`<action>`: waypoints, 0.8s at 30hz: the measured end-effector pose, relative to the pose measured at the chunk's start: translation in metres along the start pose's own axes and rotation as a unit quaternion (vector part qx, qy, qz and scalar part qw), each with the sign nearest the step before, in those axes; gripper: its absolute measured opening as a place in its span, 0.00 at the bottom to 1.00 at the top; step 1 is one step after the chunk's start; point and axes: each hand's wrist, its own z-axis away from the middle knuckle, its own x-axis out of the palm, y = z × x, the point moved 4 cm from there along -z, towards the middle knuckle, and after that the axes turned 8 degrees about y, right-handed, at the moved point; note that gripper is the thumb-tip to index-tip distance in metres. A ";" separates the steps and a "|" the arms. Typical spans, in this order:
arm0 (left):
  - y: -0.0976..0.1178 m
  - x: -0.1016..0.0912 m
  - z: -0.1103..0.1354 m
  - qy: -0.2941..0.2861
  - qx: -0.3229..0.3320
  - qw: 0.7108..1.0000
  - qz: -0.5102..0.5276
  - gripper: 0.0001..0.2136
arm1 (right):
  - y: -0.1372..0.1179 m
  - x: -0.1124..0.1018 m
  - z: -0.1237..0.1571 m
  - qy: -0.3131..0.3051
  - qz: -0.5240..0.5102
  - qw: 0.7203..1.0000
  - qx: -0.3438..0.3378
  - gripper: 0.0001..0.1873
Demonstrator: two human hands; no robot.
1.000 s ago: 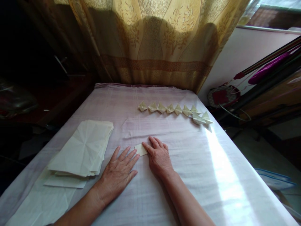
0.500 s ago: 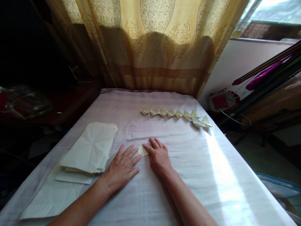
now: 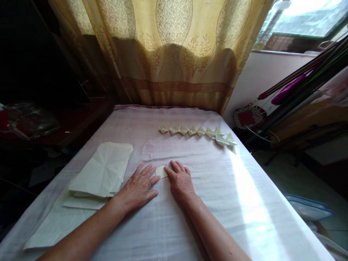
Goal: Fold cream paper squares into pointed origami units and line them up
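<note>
A small folded piece of paper (image 3: 161,172), cream-white, lies flat on the cloth between my hands. My left hand (image 3: 141,185) rests flat with its fingers spread, and its fingertips touch the paper's left edge. From the other side, my right hand (image 3: 181,181) lies palm down, its index fingertip on the paper's right end. The fingers of the right hand are stretched out and partly overlap. How much of the paper is under the right hand is hidden.
A stack of creased white paper sheets (image 3: 104,170) lies left of my left hand. Several folded paper boats (image 3: 191,130) stand in a row farther back. The bed-like surface has a pale cloth (image 3: 212,221). A patterned curtain (image 3: 174,54) hangs behind it.
Both hands stay at the paper with little movement. The whole view has shifted slightly, so the boats and window appear farther left.
</note>
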 end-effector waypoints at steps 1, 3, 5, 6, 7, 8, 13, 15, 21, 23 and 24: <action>0.000 -0.001 0.000 -0.001 0.000 1.000 0.000 0.23 | 0.000 0.000 -0.003 -0.004 0.000 1.000 0.003 0.24; 0.001 -0.002 0.000 0.003 -0.003 1.000 0.002 0.22 | 0.000 0.000 -0.009 -0.006 -0.006 1.000 0.006 0.25; 0.002 -0.003 0.001 0.011 -0.014 1.000 0.004 0.22 | 0.001 0.000 -0.012 0.004 -0.019 1.000 0.010 0.26; 0.003 -0.003 0.001 0.017 -0.021 1.000 0.005 0.22 | 0.002 0.000 -0.012 0.014 -0.029 0.999 0.013 0.27; 0.005 -0.002 0.002 0.025 -0.029 0.999 0.006 0.22 | 0.004 0.000 -0.012 0.028 -0.042 0.999 0.019 0.28; 0.008 -0.002 0.003 0.037 -0.036 0.999 0.007 0.22 | 0.006 0.000 -0.011 0.044 -0.054 0.997 0.028 0.28; 0.026 -0.003 0.004 0.114 -0.089 0.989 0.019 0.16 | 0.013 -0.003 -0.001 0.107 -0.090 0.989 0.057 0.15; 0.031 -0.003 0.002 0.135 -0.107 0.984 0.036 0.13 | 0.012 -0.003 0.002 0.104 -0.093 0.989 0.048 0.13; 0.016 -0.002 -0.015 0.167 -0.176 0.967 0.080 0.08 | 0.008 -0.003 0.003 0.093 -0.100 0.990 0.039 0.15; 0.008 -0.001 -0.020 0.178 -0.211 0.959 0.066 0.07 | 0.008 -0.003 0.004 0.094 -0.104 0.990 0.035 0.15; 0.006 0.000 -0.022 0.183 -0.226 0.955 0.059 0.07 | 0.008 -0.003 0.005 0.094 -0.105 0.990 0.032 0.15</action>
